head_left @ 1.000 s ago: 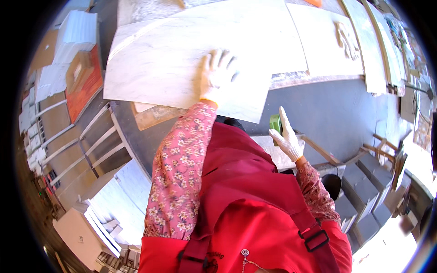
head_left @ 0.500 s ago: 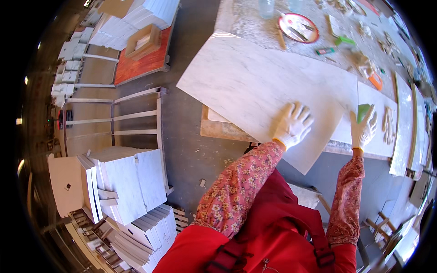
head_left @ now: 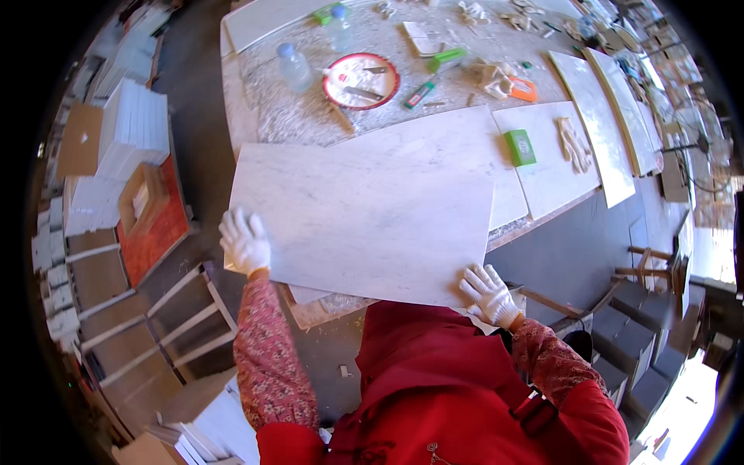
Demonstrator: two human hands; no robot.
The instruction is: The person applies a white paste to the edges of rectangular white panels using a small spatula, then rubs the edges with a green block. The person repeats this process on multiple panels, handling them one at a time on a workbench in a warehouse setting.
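Note:
A large white marble-look slab (head_left: 364, 217) lies on the worktable, its near edge overhanging toward my body. My left hand (head_left: 246, 244), in a white knit glove, touches the slab's left edge with its fingers spread. At the near right corner rests my right hand (head_left: 490, 294), gloved too, with its fingers stretched out. Whether either thumb goes under the slab cannot be made out. A green block (head_left: 520, 147) sits to the right on another pale slab (head_left: 554, 170), beside a loose white glove (head_left: 573, 145). Part of another slab (head_left: 457, 124) shows beneath the large one.
On the dusty worktable (head_left: 271, 108) stand a red-rimmed plate (head_left: 361, 80) with white paste and blades, and a clear bottle (head_left: 294, 67). An orange tool (head_left: 522, 89) lies farther right. Long slabs (head_left: 593, 128) lean out past the table's edge. Stacked white panels (head_left: 132, 132) stand at left.
The large slab has been turned, its near edge now facing my body. My left hand moved to its left edge; my right hand left the green block for the near right corner. My view shifted right.

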